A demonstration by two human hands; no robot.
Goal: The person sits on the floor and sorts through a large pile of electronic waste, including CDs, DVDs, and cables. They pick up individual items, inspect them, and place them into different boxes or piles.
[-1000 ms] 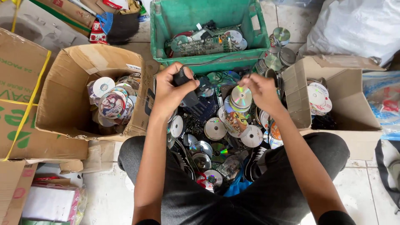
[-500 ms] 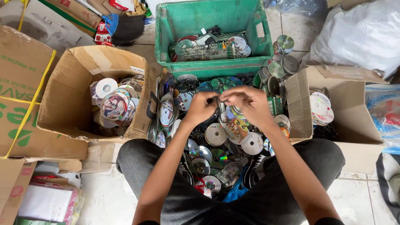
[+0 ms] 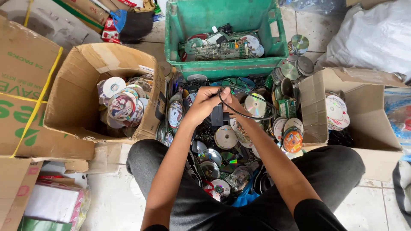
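Note:
My left hand and my right hand meet over a heap of loose discs between my knees. Together they grip a black power adapter, and its thin black cable loops out to the right across a shiny disc. The right hand lies mostly behind the left hand and the cable, so its fingers are partly hidden.
A cardboard box with printed discs stands at the left. A green plastic crate with a circuit board and discs is ahead. Another cardboard box with discs sits right. A white sack lies far right.
My left hand came in from the left, where it held a dark object, and joined the right hand over the heap. Both hands now hold the adapter with its cable looped out.

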